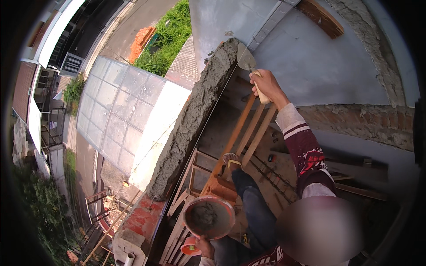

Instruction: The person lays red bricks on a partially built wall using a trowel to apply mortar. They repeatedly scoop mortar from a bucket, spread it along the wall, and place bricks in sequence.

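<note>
My right hand [267, 88] is closed round the wooden handle of a trowel [245, 57]. The trowel's grey blade lies against the far end of the mortar layer [188, 117] on top of the wall. At the bottom, my left hand [206, 248] grips the near rim of an orange bucket [188, 209]. Wet grey mortar [206, 216] sits inside it. A small orange cup [190, 246] is just left of that hand, partly hidden under the bucket. A taut string [212, 111] runs along the right edge of the mortar.
Bare red brick [144, 213] shows at the wall's near end. Left of the wall is a drop to a glazed roof [117, 104] and a street. Wooden planks [242, 128] stand below me, near my sandalled foot [231, 160]. A grey plastered wall [319, 66] rises at right.
</note>
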`<action>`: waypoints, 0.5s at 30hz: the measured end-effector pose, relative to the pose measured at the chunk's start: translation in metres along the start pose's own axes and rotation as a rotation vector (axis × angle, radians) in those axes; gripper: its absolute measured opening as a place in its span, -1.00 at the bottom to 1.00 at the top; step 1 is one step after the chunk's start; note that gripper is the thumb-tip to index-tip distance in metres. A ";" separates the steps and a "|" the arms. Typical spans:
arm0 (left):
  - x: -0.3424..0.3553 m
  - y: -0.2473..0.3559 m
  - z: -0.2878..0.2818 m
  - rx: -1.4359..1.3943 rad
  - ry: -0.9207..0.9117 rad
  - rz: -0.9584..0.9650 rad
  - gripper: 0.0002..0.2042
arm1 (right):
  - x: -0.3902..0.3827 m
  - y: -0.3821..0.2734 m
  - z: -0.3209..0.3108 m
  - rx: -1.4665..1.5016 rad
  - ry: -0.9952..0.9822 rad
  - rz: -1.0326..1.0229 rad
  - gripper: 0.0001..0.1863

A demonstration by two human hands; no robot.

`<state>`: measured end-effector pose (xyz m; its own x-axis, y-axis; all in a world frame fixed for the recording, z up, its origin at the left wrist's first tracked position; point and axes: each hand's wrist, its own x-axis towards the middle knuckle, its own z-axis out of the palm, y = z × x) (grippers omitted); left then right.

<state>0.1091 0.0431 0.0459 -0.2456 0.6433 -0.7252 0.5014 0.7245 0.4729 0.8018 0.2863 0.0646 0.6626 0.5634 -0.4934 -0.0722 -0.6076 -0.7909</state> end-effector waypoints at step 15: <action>-0.002 0.018 0.008 -0.377 0.133 -0.256 -0.94 | -0.002 -0.036 0.020 0.158 -0.376 0.229 -0.71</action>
<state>0.1258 0.0531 0.0518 -0.4383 0.4410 -0.7832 0.0808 0.8872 0.4543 0.7881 0.3189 0.0869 0.3023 0.6063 -0.7355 -0.3170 -0.6638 -0.6774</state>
